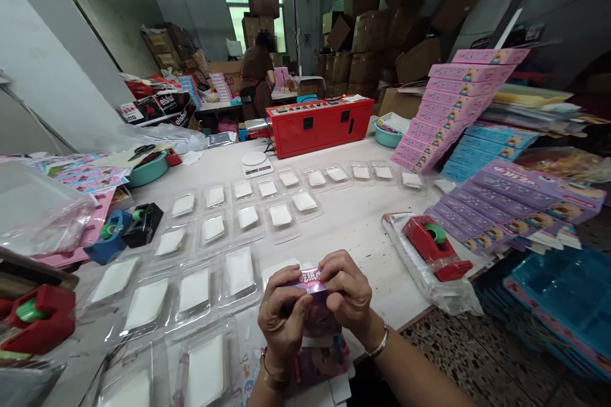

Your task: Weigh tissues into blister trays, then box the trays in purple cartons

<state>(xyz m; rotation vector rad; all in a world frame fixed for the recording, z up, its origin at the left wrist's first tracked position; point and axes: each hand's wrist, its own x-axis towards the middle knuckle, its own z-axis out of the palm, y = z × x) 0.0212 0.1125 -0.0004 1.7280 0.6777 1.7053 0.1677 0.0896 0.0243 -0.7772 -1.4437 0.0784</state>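
Observation:
Between my two hands, close to the table's front edge, is a small purple printed cardboard box (321,319). The fingers of my left hand (285,308) are closed on its left side, with the thumb near the top edge. My right hand (347,289) grips its right upper side. Under the box lie more purple printed card pieces (327,365), partly hidden by my wrists. Left of my hands stand rows of clear plastic trays (191,290), each with a white stack of sheets inside. One such tray (238,271) is nearest to my left hand.
A red tape dispenser (433,245) rests on a plastic-wrapped pack at right. Beyond it are stacks of purple boxes (496,203) and pink boxes (453,102). A red machine (322,127) and a white scale (256,164) stand at the back. Another person (256,73) bends over a far table.

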